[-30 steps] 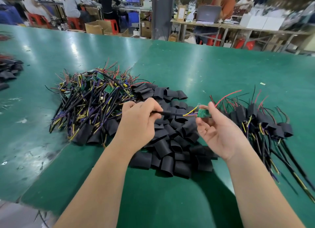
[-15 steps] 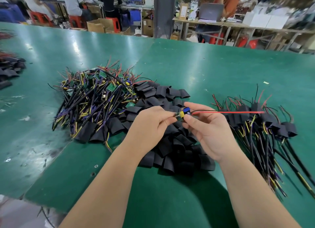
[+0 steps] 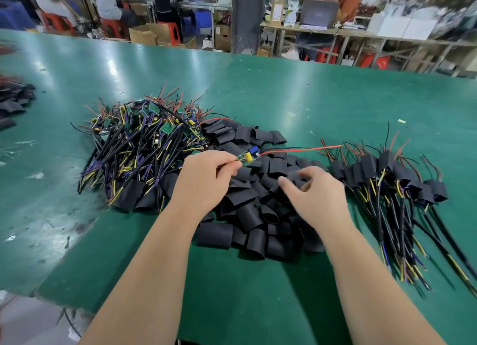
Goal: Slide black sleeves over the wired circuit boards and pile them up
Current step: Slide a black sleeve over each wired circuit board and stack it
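The left hand [image 3: 206, 179] pinches one end of a wired circuit board [image 3: 248, 157] above the black sleeves [image 3: 247, 215] piled toward the bench's [image 3: 309, 99] near edge. The right hand [image 3: 317, 195] hovers just beside, fingers loosely curled, empty.

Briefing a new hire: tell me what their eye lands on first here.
A heap of black sleeves fills the middle of the green table, with a tangle of bare wired boards to its left and a sleeved pile to its right. Above the sleeves, the left hand pinches one board trailing a red wire, while the right hand hovers over the heap.
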The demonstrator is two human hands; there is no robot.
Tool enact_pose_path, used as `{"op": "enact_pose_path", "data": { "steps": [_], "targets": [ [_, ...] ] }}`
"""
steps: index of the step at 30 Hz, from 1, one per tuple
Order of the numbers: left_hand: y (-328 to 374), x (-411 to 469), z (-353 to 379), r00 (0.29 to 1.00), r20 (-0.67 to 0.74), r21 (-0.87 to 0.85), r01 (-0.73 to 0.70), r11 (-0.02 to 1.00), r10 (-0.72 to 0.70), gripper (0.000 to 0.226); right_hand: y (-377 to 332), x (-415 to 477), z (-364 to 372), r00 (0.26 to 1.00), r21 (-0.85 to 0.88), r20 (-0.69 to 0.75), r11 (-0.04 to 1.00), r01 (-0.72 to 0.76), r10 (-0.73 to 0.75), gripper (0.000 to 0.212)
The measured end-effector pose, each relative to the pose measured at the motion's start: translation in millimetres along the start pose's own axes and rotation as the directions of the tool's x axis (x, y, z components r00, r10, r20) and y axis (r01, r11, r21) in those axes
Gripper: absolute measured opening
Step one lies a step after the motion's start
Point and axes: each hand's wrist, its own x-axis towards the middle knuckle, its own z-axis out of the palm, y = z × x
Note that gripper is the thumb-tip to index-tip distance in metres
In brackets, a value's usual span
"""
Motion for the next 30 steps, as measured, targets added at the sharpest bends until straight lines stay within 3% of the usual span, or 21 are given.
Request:
{"op": "enact_pose_path", "data": {
  "steps": [2, 4, 6, 8, 11, 15, 18, 21, 23, 24, 26, 30],
  "targets": [
    [-1.8, 0.4, 0.2, 1.000, 0.018, -0.006, 0.017, 1.000, -0.017, 0.013, -5.7, -4.3, 4.1, 0.998, -0.045, -0.019, 0.997, 0.065, -0.066, 0.054],
    [-3.6, 0.3, 0.1, 1.000, 0.022, 0.009, 0.017, 1.000, -0.017, 0.014, -13.4, -9.6, 2.6, 0.968, -0.054, -0.071, 0.970, 0.237, -0.240, 0.046],
    [-5.0, 0.7, 0.4, 1.000, 0.011, 0.033, -0.001, 0.999, 0.001, 0.015, -21.4, -14.4, 1.8, 0.894, 0.016, 0.014, 0.894, 0.448, -0.448, 0.032],
    [-6.3, 1.2, 1.1, 1.000, -0.003, 0.054, -0.025, 0.998, 0.025, 0.017, -27.2, -20.9, 7.2, 0.805, 0.059, 0.189, 0.825, 0.563, -0.563, 0.031],
    [-7.8, 1.4, 1.4, 1.000, 0.001, 0.043, -0.029, 0.999, 0.028, 0.021, -31.8, -26.7, 20.3, 0.772, -0.022, 0.334, 0.814, 0.581, -0.541, 0.038],
    [-7.5, 1.3, 2.1, 0.999, -0.009, 0.030, -0.030, 0.999, 0.031, 0.022, -35.3, -26.2, 25.2, 0.790, -0.157, 0.230, 0.780, 0.606, -0.568, 0.023],
    [-8.5, 1.9, 1.2, 0.998, -0.051, 0.039, -0.027, 0.999, 0.029, 0.019, -35.9, -27.3, 19.9, 0.848, -0.018, 0.050, 0.848, 0.530, -0.528, 0.008],
    [-9.2, 1.8, -0.5, 0.997, -0.074, 0.033, 0.008, 0.999, -0.005, 0.018, -30.6, -23.2, 13.3, 0.927, 0.195, -0.107, 0.907, 0.374, -0.359, 0.026],
    [-9.2, 1.5, -0.6, 0.997, -0.082, 0.021, 0.013, 1.000, -0.011, 0.019, -26.6, -18.3, 7.9, 0.966, 0.364, -0.095, 0.895, 0.258, -0.240, 0.037],
    [-8.9, 1.4, -0.7, 0.996, -0.091, 0.014, 0.011, 1.000, -0.010, 0.018, -24.9, -16.0, 4.9, 0.985, 0.522, -0.046, 0.837, 0.164, -0.165, 0.042],
    [-8.2, 1.6, -1.6, 0.994, -0.108, 0.008, 0.009, 1.000, -0.008, 0.017, -22.5, -11.8, -1.0, 0.997, 0.828, 0.076, 0.559, -0.046, -0.031, 0.046],
    [-5.8, 1.9, -3.6, 0.990, -0.143, 0.003, -0.010, 1.000, 0.011, 0.018, -13.5, -1.9, -13.8, 0.976, 0.986, 0.141, 0.066, -0.154, 0.166, 0.021]
  ]
}}
